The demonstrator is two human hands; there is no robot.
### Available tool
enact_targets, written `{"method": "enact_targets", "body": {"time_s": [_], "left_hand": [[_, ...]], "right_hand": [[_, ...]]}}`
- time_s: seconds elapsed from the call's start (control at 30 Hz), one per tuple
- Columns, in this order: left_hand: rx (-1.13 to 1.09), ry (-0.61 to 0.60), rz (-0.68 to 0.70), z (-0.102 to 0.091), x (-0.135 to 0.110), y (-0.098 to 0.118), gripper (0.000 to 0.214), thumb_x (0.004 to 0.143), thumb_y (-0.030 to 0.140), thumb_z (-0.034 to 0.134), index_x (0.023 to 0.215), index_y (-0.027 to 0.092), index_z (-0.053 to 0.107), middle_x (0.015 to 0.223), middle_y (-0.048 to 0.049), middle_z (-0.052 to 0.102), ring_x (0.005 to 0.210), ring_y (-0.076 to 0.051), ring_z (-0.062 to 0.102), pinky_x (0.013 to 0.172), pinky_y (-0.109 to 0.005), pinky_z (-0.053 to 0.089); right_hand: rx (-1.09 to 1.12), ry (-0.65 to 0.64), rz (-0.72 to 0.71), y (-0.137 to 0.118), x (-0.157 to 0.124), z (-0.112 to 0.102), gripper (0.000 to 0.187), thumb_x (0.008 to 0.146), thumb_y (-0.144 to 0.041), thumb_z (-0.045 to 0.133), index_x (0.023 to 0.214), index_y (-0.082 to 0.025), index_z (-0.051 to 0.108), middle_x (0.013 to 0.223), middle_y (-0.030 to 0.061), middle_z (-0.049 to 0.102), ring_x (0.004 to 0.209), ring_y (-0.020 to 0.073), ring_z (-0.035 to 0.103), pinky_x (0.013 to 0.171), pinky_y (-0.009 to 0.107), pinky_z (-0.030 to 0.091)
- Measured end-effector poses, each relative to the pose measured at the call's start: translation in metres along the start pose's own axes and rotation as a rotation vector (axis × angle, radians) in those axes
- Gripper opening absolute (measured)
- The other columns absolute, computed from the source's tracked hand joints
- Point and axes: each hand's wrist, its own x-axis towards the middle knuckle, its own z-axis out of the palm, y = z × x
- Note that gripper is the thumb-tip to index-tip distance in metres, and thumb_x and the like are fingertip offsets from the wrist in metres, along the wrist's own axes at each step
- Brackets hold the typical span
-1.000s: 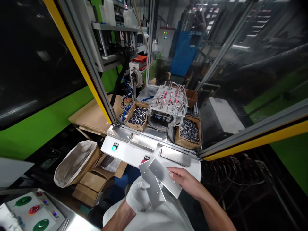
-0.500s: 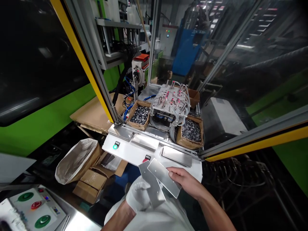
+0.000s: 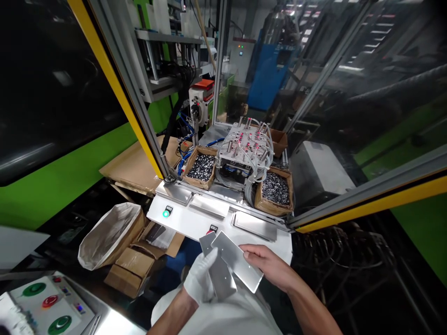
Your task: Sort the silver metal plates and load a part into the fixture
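In a white glove, my left hand is closed on a flat grey metal plate, its thumb across the upper part. My bare right hand grips the right edge of a second metal plate, thumb on top. This second plate overlaps the first one, and both slant down to the right in front of my lap. Small holes show in the plates. Just beyond my hands, stacks of similar plates lie on the white ledge, the nearest plate stack to the right.
A fixture with hoses and red lights stands behind the ledge, between a box of small shiny parts and a box of metal rings. Yellow-edged frame posts flank the opening. A button panel sits lower left.
My left thumb has moved up over the plates, and the left hand has shifted slightly left. The right-hand plate has turned a little and looks duller. The view has shifted slightly.
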Motion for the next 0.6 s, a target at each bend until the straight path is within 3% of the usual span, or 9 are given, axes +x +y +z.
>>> {"method": "enact_targets", "body": {"time_s": [0.1,0.2,0.33,0.43,0.6], "left_hand": [[0.133,0.187,0.021,-0.001,0.004,-0.001,0.039,0.074,0.044,0.078,0.092,0.013,0.063,0.065,-0.0050,0.067,0.055,-0.016,0.061,0.055,-0.029,0.045],[0.173,0.177,0.038,-0.004,0.006,-0.002,0.046,0.071,0.047,0.080,0.094,0.011,0.063,0.067,-0.0051,0.068,0.057,-0.016,0.061,0.056,-0.029,0.046],[0.196,0.171,0.036,-0.007,0.008,-0.003,0.057,0.066,0.048,0.083,0.103,0.010,0.064,0.073,-0.0065,0.071,0.068,-0.020,0.066,0.065,-0.032,0.050],[0.272,0.207,0.037,-0.011,0.011,-0.003,0.065,0.063,0.052,0.084,0.108,0.010,0.063,0.074,-0.0057,0.070,0.067,-0.018,0.064,0.065,-0.032,0.049],[0.367,0.247,0.024,-0.014,0.011,-0.002,0.073,0.052,0.064,0.084,0.098,0.011,0.065,0.062,-0.0003,0.062,0.056,-0.014,0.054,0.057,-0.030,0.043]], "right_hand": [[-0.067,0.024,-0.006,0.004,0.001,-0.003,0.047,0.089,-0.056,0.060,0.117,-0.020,0.071,0.109,0.0083,0.070,0.114,0.0290,0.058,0.100,0.040,0.043],[-0.148,0.018,-0.028,-0.001,0.002,0.000,0.036,0.092,-0.052,0.057,0.107,-0.021,0.069,0.099,0.0044,0.066,0.097,0.0231,0.058,0.089,0.035,0.043],[-0.263,0.046,-0.041,-0.014,0.006,0.013,0.020,0.092,-0.039,0.055,0.098,-0.021,0.061,0.079,-0.0033,0.050,0.071,0.0138,0.045,0.067,0.028,0.035],[-0.300,0.101,-0.045,-0.018,0.011,0.020,0.014,0.089,-0.034,0.056,0.095,-0.022,0.058,0.079,-0.0048,0.045,0.068,0.0118,0.041,0.064,0.026,0.032],[-0.303,0.114,-0.063,-0.014,0.017,0.021,0.013,0.088,-0.034,0.056,0.090,-0.022,0.055,0.081,-0.0046,0.047,0.069,0.0117,0.041,0.066,0.027,0.034]]}}
